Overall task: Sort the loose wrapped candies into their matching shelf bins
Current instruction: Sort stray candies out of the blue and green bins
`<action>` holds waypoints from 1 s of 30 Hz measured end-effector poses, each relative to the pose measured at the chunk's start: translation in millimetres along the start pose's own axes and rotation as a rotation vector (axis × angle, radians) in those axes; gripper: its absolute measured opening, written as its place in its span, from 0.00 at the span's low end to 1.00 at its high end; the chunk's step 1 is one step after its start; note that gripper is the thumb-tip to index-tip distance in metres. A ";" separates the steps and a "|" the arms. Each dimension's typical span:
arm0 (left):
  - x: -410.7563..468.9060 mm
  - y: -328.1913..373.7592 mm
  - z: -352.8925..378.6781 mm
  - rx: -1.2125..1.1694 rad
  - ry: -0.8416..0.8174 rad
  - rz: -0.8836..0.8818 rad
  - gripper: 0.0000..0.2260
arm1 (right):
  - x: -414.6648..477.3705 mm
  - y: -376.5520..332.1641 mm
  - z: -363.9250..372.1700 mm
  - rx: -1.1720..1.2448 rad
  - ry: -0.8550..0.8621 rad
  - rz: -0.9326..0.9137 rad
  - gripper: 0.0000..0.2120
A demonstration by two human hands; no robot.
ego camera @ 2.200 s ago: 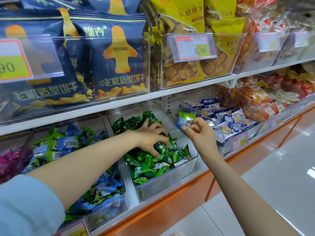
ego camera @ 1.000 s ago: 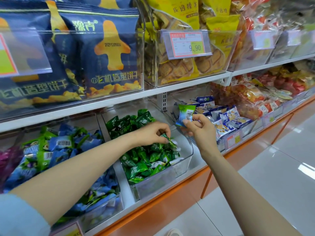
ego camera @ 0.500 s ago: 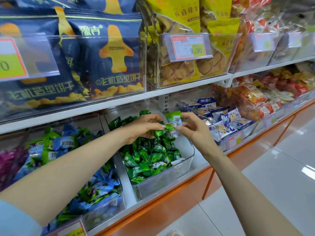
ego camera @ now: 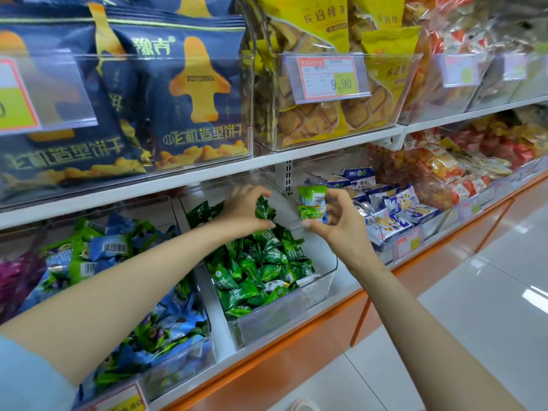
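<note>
Bright, even light comes from above; white glare lies on the glossy pale floor tiles [ego camera: 489,292] and clear plastic bin fronts [ego camera: 341,99]. Edges bend and blur slightly.

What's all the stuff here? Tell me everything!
Dark green candies: many, middle clear bin.
Blue and green candies: many, bin to its left.
Purple candies: some, far left.
Blue and white packets: many, bin to its right.
Navy bags: several, upper shelf, left.
Yellow bags: several, upper shelf, middle.
Price tag: one, white and yellow, upper shelf.
Left hand: pinches one dark green candy.
Right hand: holds light green candy.
</note>
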State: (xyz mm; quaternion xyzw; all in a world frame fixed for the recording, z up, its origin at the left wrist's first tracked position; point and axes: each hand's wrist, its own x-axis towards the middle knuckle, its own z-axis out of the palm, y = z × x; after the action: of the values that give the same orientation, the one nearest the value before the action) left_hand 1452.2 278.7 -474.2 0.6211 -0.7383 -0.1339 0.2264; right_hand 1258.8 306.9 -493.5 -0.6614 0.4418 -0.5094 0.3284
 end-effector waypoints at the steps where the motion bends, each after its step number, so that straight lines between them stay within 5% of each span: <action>1: -2.5 3.8 4.8 0.062 -0.002 0.051 0.22 | 1.0 0.5 -1.8 0.011 0.035 0.006 0.21; 4: -11.4 13.2 21.3 0.010 -0.186 0.252 0.13 | 4.3 2.8 -8.4 0.089 0.109 0.040 0.22; 8: -15.5 16.1 43.1 0.095 -0.557 0.385 0.20 | 4.9 6.7 -13.6 0.116 0.143 0.086 0.25; 16: -12.6 30.8 68.7 0.317 -0.503 0.436 0.17 | -1.0 2.6 -7.6 0.065 0.094 0.089 0.21; 24: -39.4 15.7 21.4 -0.633 -0.223 -0.080 0.14 | -0.3 -9.6 -1.7 0.246 0.036 0.151 0.23; 30: -74.2 6.8 -13.9 -1.067 -0.031 -0.309 0.15 | -9.3 -27.3 17.9 0.346 -0.304 0.269 0.22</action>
State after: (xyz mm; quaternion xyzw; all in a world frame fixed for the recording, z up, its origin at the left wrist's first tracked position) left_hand 1462.7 353.7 -471.4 0.5192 -0.4716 -0.5300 0.4766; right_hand 1282.0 325.9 -477.6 -0.5998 0.3777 -0.4237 0.5640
